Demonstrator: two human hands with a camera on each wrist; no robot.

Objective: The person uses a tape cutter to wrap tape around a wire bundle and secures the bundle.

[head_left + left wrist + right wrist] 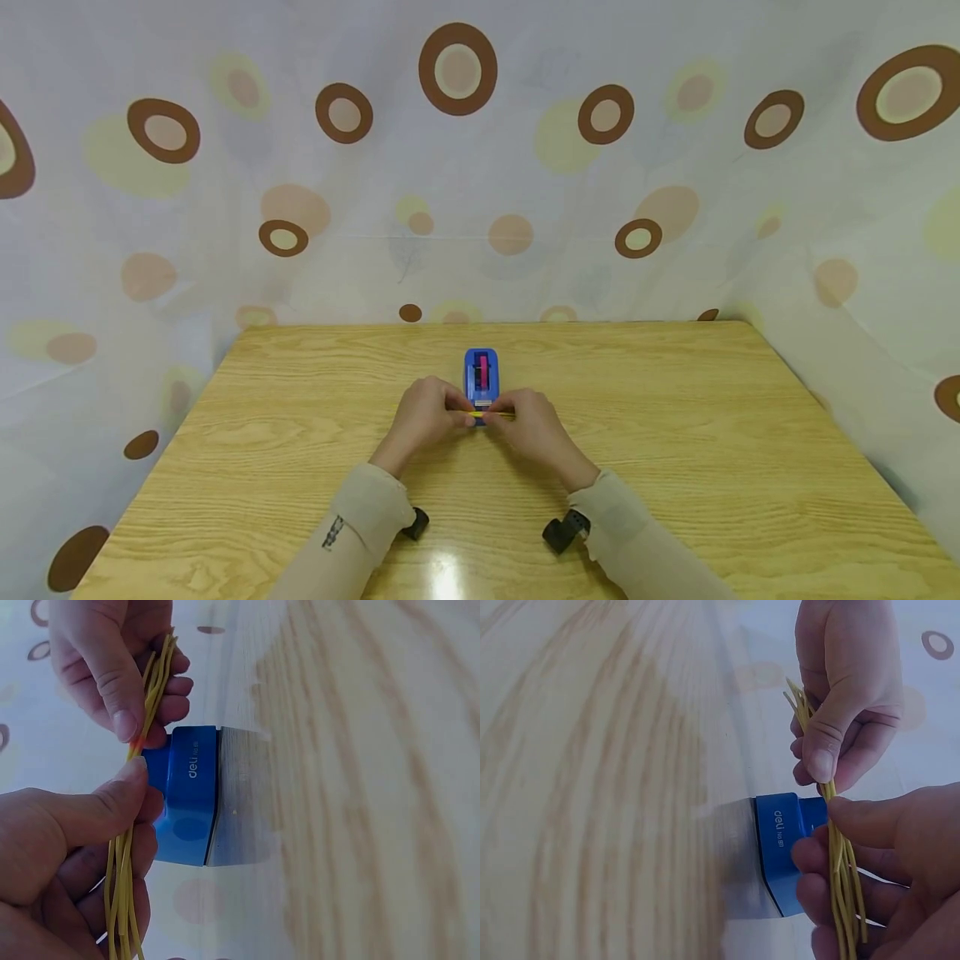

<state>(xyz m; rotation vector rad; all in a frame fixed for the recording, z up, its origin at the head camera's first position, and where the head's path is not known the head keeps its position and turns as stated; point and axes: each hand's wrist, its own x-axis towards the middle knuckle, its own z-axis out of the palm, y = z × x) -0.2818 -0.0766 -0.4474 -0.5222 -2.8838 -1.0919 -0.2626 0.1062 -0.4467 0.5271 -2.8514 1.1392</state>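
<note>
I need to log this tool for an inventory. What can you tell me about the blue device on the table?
The blue device looks like glossy plastic, a small blocky body with a pink part in its top slot and white "deli" lettering on one side. It stands upright on the wooden table, mid-table. Both hands, the left hand and right hand, hold a bundle of thin yellow strands at its near end.

The table is pale wood-grain, smooth, with a glossy sheen. On it, the blue dispenser looks like glossy plastic. Behind the table hangs matt spotted cloth.
</note>
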